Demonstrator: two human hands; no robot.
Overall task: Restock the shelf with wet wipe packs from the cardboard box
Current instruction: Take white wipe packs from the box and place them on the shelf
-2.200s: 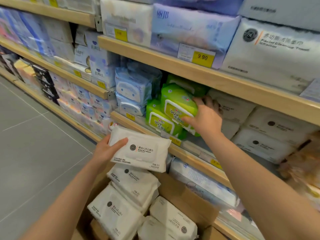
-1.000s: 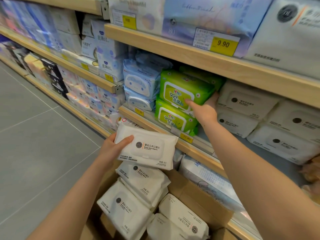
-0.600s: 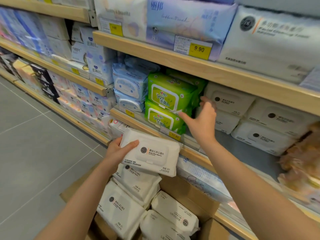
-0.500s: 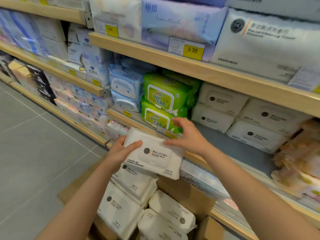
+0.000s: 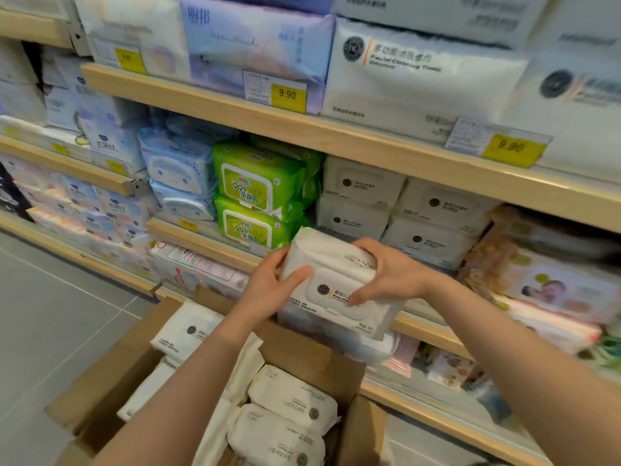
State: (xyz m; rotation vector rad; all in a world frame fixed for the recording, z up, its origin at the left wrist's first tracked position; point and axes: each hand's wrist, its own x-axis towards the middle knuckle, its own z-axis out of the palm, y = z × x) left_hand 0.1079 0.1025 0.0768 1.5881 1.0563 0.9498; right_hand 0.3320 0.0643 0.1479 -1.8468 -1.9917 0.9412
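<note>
While four white packs (image 5: pixel 396 210) (stacked in twos) sit shelved, left hand (image 5: pixel 268 290) and right hand (image 5: pixel 389 274) grip one wipe pack (image 5: pixel 336 284).

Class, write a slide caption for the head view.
Both hands hold a white wipe pack above the cardboard box.

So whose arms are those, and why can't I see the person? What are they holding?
The camera sits on the person's head and looks down, so you see only their arms, as if they were your own. This is a shop aisle. The left hand and the right hand both grip one white wet wipe pack, holding it in front of the shelf. Below is an open cardboard box with more white packs inside. On the shelf stand green packs, with matching white packs stacked to their right. The yellow tag above shows a price.
</note>
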